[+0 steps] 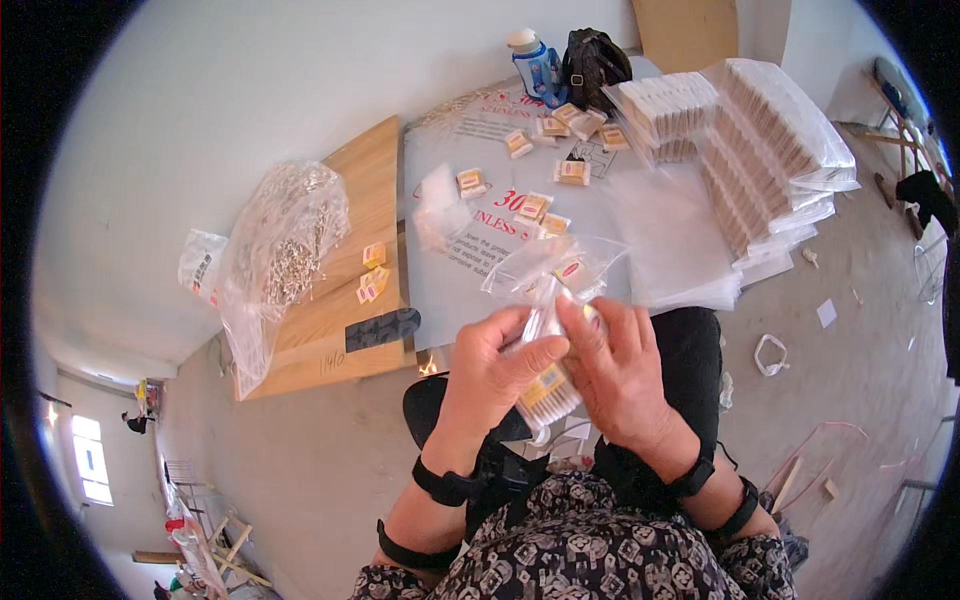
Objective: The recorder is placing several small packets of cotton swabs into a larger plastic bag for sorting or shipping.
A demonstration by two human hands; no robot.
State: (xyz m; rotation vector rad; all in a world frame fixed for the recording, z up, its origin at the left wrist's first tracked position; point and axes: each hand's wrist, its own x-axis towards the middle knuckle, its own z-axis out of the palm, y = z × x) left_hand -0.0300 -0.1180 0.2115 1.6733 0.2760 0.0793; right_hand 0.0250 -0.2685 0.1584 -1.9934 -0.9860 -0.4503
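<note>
Over my lap, my left hand (500, 365) and my right hand (622, 378) are closed on a clear plastic bag (520, 262). Its loose top spreads out beyond my fingers. A pack of cotton swabs (548, 396) with a yellow label shows below and between my hands, white tips toward me. Another small yellow-labelled pack (572, 272) lies at the bag's far end; whether it is inside or behind the film I cannot tell. Several similar packs (534, 207) are scattered on the grey table (450, 150) beyond my hands.
Flat clear bags (665, 235) lie at the right, beside tall stacks of bagged white packs (770, 150). A big bag of loose swabs (300, 235), yellow labels (373, 285) and a dark strip (383, 328) sit on the wooden board (365, 200). A blue bottle (540, 72) and black backpack (595, 70) stand behind.
</note>
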